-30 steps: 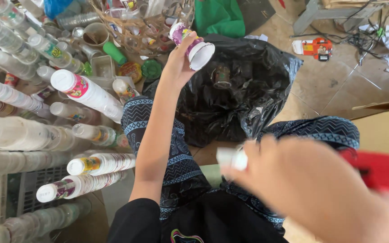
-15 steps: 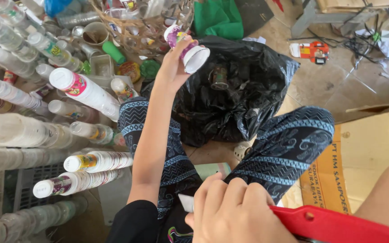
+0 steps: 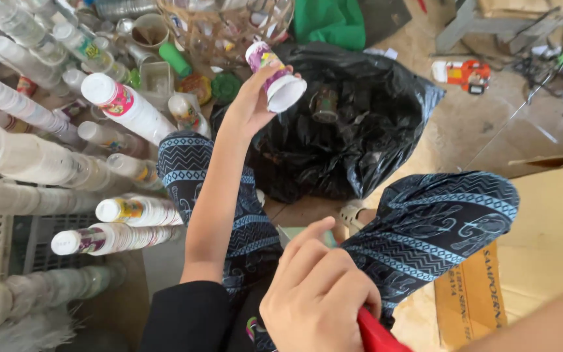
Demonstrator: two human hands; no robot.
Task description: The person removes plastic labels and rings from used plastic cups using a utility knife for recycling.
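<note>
At the far left, stacks of white plastic cups (image 3: 40, 163) lie on their sides, one row above another, with loose bottles (image 3: 27, 39) heaped behind them. Just right of those, my left arm reaches up and away from me, and my left hand (image 3: 250, 104) pinches a small white cup with a colourful printed wrap (image 3: 274, 78); thumb and fingers are pressed around its body, and the cup is tilted with its open mouth turned down toward the right. It hangs in the air just over the near edge of a black plastic bag (image 3: 353, 130), which sits crumpled on the floor between my knees in patterned dark trousers (image 3: 438, 221). Low in the middle, close to me, my right hand (image 3: 317, 296) is curled shut around a red handle (image 3: 376, 336); what the handle belongs to I cannot tell. To the right lies flattened brown cardboard (image 3: 542, 248).
</note>
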